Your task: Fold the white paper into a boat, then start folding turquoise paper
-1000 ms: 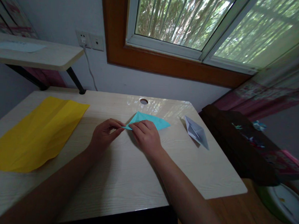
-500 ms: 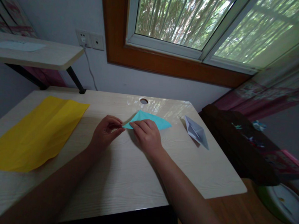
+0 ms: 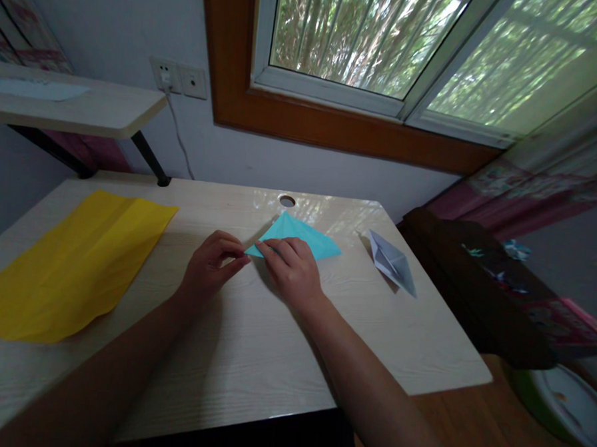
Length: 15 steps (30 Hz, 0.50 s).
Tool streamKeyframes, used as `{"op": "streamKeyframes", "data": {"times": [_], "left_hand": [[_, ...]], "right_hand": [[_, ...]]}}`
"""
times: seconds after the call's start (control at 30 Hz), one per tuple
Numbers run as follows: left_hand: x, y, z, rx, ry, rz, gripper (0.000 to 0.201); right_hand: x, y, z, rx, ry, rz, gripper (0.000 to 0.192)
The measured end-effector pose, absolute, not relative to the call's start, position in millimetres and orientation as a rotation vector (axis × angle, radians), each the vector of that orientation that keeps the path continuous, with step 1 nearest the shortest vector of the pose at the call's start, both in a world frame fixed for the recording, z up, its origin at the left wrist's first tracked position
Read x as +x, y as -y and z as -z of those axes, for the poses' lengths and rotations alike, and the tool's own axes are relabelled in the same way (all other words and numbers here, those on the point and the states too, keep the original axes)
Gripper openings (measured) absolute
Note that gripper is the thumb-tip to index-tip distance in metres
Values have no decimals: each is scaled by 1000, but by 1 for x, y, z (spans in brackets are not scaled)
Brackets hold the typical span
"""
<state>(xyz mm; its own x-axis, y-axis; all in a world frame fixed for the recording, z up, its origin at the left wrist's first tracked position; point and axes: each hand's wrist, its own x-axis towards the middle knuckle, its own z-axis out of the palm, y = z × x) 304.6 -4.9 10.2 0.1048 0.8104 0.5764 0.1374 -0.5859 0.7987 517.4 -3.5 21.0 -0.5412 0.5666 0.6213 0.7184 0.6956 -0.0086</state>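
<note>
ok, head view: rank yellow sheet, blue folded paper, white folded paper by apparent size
1. yellow sheet, largest by far.
2. blue folded paper, partly hidden under the right hand.
3. white folded paper, slightly smaller; close to the blue one, so that order is unsure.

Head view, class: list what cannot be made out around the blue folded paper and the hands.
- Blue folded paper: near edge hidden under the right hand.
- Left hand: fingertips curl under at the paper's tip; grip unclear.
- Yellow sheet: left end cut off by the frame edge.
- Grey folded paper: shape too dim to identify.
</note>
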Motion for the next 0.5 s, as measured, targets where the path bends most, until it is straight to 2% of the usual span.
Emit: {"op": "streamKeyframes", "data": {"times": [0.3, 0.5], "left_hand": [[304, 5, -8, 1785, -852, -1431, 8], [304, 2, -6, 1885, -784, -1417, 4]], "right_hand": [[515, 6, -21, -932, 2315, 231, 45], [515, 4, -23, -845, 2296, 155, 38]]}}
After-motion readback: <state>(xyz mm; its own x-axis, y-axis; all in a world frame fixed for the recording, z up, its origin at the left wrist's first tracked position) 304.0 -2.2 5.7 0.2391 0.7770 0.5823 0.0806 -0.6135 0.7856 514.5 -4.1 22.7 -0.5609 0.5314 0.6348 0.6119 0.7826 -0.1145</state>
